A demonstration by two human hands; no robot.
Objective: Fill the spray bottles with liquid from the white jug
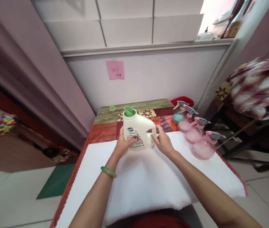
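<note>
A white detergent jug [137, 129] with an open green spout stands upright on the white cloth [148, 177] covering the table. My left hand [123, 145] is wrapped round the jug's lower left side. A green bangle sits on that wrist. My right hand [163, 141] grips the jug's handle on its right side. A small green cap [112, 108] lies apart on the table's far edge.
Several spray bottles [197, 133], one teal and three pink, line the table's right side. A red object [184, 100] lies behind them. A pink note [115, 70] hangs on the wall. A chair with plaid fabric [257, 87] stands at right.
</note>
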